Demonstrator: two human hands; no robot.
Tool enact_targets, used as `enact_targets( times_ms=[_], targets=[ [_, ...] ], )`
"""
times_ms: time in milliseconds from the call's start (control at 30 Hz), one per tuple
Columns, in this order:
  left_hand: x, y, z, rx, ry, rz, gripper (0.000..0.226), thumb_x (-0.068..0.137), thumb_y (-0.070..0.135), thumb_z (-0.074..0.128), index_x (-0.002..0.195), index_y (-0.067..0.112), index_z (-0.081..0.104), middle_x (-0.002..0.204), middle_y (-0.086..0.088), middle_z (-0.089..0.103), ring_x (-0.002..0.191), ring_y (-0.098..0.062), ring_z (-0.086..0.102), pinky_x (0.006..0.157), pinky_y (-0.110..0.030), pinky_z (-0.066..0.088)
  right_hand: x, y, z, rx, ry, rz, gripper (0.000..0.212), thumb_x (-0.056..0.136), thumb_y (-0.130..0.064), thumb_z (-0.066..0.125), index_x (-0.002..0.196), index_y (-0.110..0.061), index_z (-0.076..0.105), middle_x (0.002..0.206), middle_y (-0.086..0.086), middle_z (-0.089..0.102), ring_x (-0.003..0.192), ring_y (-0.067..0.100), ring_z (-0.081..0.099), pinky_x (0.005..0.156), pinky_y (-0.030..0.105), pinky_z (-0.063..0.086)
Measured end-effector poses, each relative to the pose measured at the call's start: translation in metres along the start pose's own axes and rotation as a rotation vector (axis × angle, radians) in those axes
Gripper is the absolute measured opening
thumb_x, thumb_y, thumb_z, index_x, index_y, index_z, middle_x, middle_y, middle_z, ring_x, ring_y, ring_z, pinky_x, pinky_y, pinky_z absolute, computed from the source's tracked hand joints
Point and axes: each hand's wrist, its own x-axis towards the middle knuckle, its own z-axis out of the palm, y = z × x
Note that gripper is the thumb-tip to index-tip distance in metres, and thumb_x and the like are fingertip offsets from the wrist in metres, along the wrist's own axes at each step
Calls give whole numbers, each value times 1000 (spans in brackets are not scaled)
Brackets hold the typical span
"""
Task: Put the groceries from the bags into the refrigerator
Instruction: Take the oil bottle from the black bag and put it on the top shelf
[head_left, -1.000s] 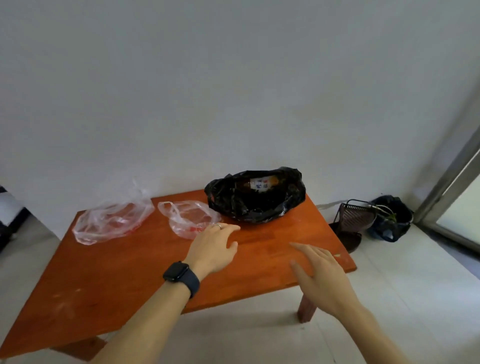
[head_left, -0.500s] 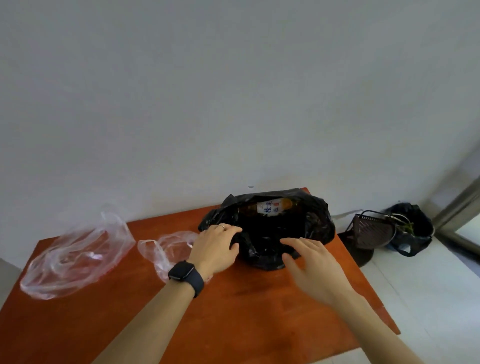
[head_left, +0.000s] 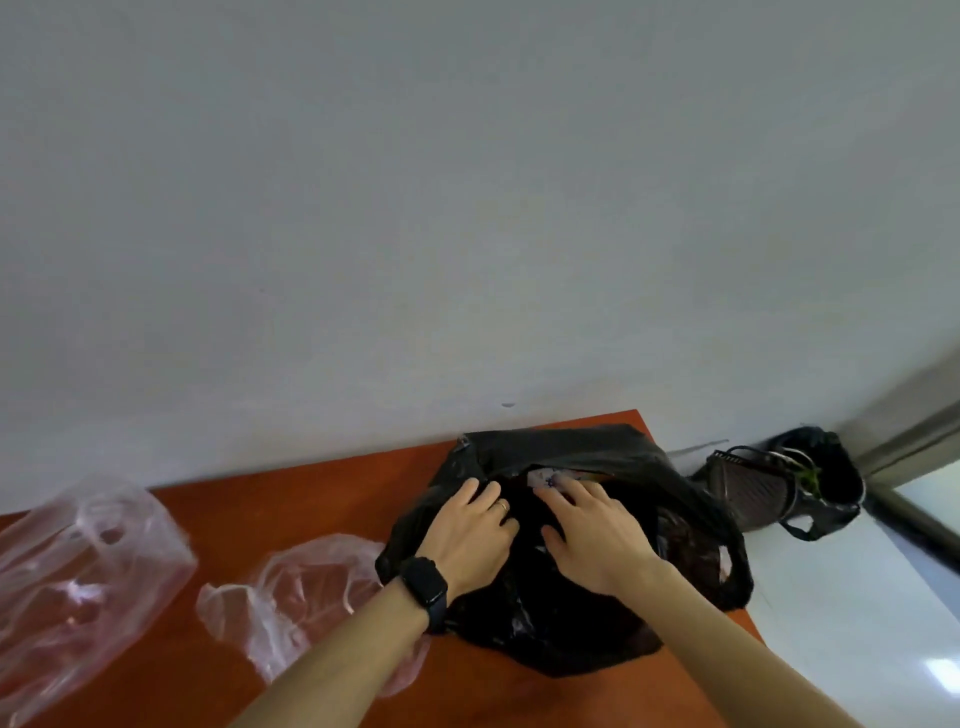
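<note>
An orange-brown wooden table (head_left: 322, 493) stands against a pale wall. Three bags lie directly on it. A crumpled black plastic bag (head_left: 639, 467) sits at its far right corner, by the wall. Just left of it, touching its edge, lies a small clear plastic bag (head_left: 306, 582), flattened and wrinkled. Further left, near the table's left side, lies a larger clear plastic bag (head_left: 78, 561).

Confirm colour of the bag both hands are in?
Black bag, opaque plastic; head view, the only one.
</note>
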Motion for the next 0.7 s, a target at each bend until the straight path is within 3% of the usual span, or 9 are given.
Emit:
enact_targets(
  times_ms=[133, 300, 433, 500, 600, 700],
  targets=[
    [32, -31, 20, -42, -143, -222, 52, 101, 44, 39, 143, 14, 49, 150, -16, 43, 148, -37, 17, 119, -57, 8, 67, 11, -6, -199, -140, -15, 66, 96, -49, 45, 155, -32, 21, 155, 7, 29, 139, 38, 30, 110, 49, 33],
    [55, -77, 47, -31, -254, -390, 70, 97, 46, 48, 157, 19, 23, 165, -13, 14, 153, -34, -3, 119, -62, -5, 140, 39, -12, -122, -250, -38, 74, 96, -47, 52, 158, -26, 16, 158, 11, 33, 138, 40, 40, 110, 46, 37],
    [66, -111, 76, -225, -319, -433, 89, 88, 35, 63, 159, 25, 10, 163, -7, 21, 152, -28, 10, 121, -53, 10, 180, 53, -10, 324, -388, 61, 63, 96, -37, 61, 152, -25, 35, 151, 4, 46, 138, 26, 43, 110, 27, 33],
    [72, -124, 84, -427, -335, -461, 87, 85, 31, 66, 157, 26, 18, 156, -4, 36, 145, -28, 30, 118, -46, 26, 195, 60, -15, 325, -485, 67, 60, 96, -40, 62, 150, -26, 40, 150, 2, 45, 135, 23, 44, 105, 26, 34],
    [82, -134, 90, -672, -350, -502, 75, 82, 30, 67, 150, 29, 35, 141, -4, 52, 124, -28, 53, 96, -40, 49, 207, 64, -34, 315, -592, 55, 71, 93, -46, 64, 154, -25, 34, 158, 2, 36, 143, 24, 36, 111, 31, 30],
    [92, -132, 91, -836, -321, -532, 73, 77, 33, 71, 143, 32, 39, 126, -2, 60, 104, -25, 61, 79, -38, 54, 208, 62, -52, 286, -696, -56, 73, 91, -54, 63, 154, -27, 35, 159, -5, 35, 143, 17, 36, 113, 29, 30]
  ],
)
